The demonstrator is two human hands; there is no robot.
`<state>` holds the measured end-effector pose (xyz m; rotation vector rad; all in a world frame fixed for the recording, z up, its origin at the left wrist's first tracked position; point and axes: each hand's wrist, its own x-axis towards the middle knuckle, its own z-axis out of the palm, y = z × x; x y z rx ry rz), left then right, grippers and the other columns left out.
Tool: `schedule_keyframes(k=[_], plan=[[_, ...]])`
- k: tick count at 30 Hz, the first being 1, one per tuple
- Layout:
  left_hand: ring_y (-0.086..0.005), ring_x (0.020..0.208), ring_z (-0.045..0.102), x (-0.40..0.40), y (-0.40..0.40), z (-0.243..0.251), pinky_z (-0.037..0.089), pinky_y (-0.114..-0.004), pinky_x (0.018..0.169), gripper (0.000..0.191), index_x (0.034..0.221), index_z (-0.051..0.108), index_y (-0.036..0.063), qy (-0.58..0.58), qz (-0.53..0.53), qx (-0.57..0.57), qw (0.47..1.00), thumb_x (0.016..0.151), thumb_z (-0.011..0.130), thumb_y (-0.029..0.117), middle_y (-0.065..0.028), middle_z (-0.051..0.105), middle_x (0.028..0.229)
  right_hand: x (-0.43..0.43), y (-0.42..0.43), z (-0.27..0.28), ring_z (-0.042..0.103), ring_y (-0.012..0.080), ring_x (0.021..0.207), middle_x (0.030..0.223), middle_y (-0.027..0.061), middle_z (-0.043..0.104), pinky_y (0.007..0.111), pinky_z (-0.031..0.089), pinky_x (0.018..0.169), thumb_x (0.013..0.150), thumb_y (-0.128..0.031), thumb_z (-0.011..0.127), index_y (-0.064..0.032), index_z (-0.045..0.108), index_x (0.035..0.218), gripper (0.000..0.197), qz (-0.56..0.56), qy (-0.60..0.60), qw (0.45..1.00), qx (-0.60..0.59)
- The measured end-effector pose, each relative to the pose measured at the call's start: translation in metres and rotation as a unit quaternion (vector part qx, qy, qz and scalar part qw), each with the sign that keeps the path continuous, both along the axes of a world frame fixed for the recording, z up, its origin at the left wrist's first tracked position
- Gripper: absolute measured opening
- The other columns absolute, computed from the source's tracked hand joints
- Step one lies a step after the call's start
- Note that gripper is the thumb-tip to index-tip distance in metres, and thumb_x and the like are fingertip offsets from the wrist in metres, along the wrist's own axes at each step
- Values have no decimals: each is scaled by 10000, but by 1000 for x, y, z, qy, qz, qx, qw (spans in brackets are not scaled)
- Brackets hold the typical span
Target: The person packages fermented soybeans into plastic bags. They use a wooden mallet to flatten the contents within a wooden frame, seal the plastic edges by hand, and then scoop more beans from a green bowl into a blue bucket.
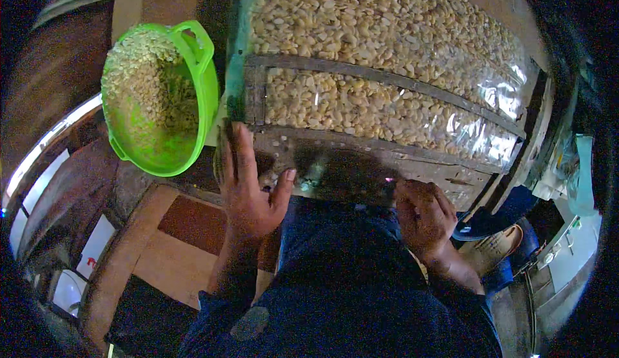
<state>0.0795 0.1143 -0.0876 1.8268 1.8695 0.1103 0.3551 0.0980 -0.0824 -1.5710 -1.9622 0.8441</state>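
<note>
A large clear plastic bag of pale split nuts or beans point(367, 24) lies before me, behind and under a dark wooden slat point(338, 65). My left hand point(251, 184) is at the wooden frame's left end, fingers extended and thumb apart, with nothing seen in its grasp. At the frame's near right side is my right hand point(425, 215), its fingers curled; a small pinkish bright spot shows by the fingertips, and I cannot tell whether anything is held. A wooden ledge point(435, 169) with small bits on it runs between the hands and the bag.
A bright green plastic basin point(208, 92) with handles, partly filled with pale pieces, stands left of the bag. Brown and tan floor panels point(174, 256) show at lower left. Blue containers point(503, 273) and a light board point(570, 256) are at the right.
</note>
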Motion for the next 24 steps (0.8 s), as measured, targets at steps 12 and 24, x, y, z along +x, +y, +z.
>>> schedule_keyframes(k=[12,24], plan=[[-479,1410,244,-3,-8,-3,198,-514,1158,890,1499,205,-54,-16,-2,10,1000,833,683,292,-312,253,1520,-5,-2,1,675,274,715,869,146,699,338,545,648,784,51,710,-14,638,953,195,15,-16,1000,5],[-509,1399,241,-1,-10,-4,208,-544,1145,861,1496,252,-29,-19,1,46,999,841,691,317,-350,196,1520,-2,-9,-2,672,263,698,854,126,707,343,540,615,780,-7,752,-40,661,920,171,-17,-2,1000,-12]])
